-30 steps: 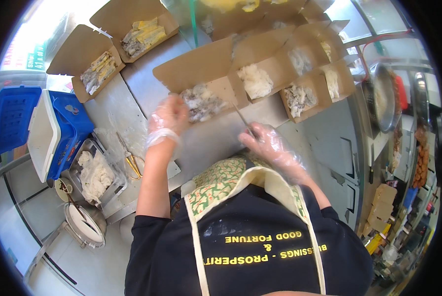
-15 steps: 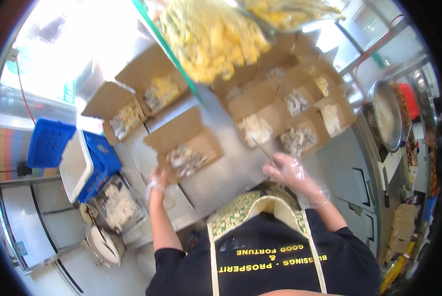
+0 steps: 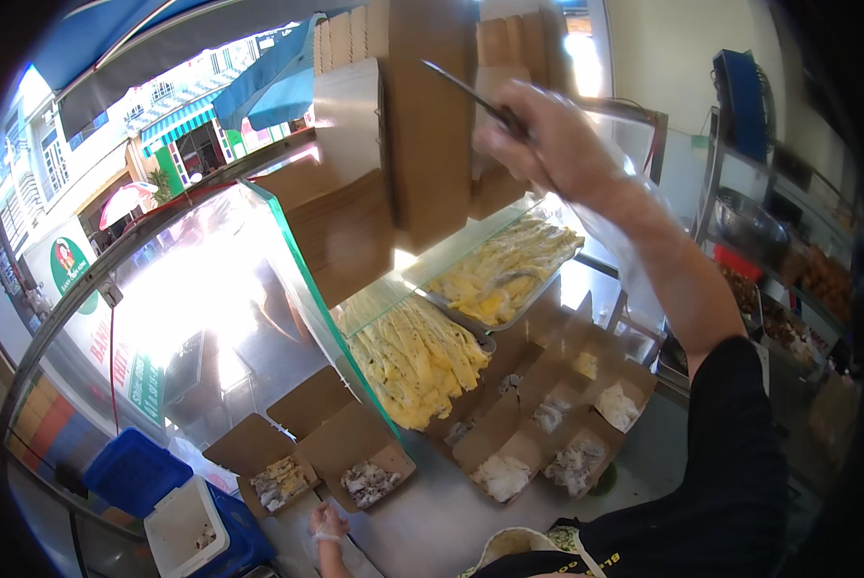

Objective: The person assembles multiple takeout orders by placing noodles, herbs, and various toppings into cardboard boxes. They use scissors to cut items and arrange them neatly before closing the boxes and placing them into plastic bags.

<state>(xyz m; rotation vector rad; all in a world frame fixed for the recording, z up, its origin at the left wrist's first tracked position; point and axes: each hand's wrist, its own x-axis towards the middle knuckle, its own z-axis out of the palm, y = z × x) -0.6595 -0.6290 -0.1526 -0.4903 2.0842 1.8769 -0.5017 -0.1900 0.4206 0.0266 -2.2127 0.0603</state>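
High at the upper right, my right hand (image 3: 557, 144) is closed round a long thin dark utensil (image 3: 470, 93); its exact kind is blurred. The hand is in front of tall stacks of folded brown cardboard boxes (image 3: 430, 125); whether it touches them I cannot tell. My left hand (image 3: 328, 525), in a clear plastic glove, rests low on the counter, fingers apart and holding nothing visible. Just beyond it an open cardboard box (image 3: 400, 460) holds greyish-white food pieces (image 3: 369, 484). Beside that box sits another with yellowish pieces (image 3: 279, 482).
Several open boxes with white and grey food (image 3: 501, 477) sit right of centre. Behind them lie a heap of yellowish strips (image 3: 422, 371) and a tray of similar strips (image 3: 509, 275). A green-edged glass panel (image 3: 326, 299) stands upright. At the lower left is a blue cooler (image 3: 234, 530), lid raised.
My view has tilted up. My right hand has risen from the food boxes to the stacked cardboard with the utensil. The nearer left box now sits farther back, apart from my left hand.
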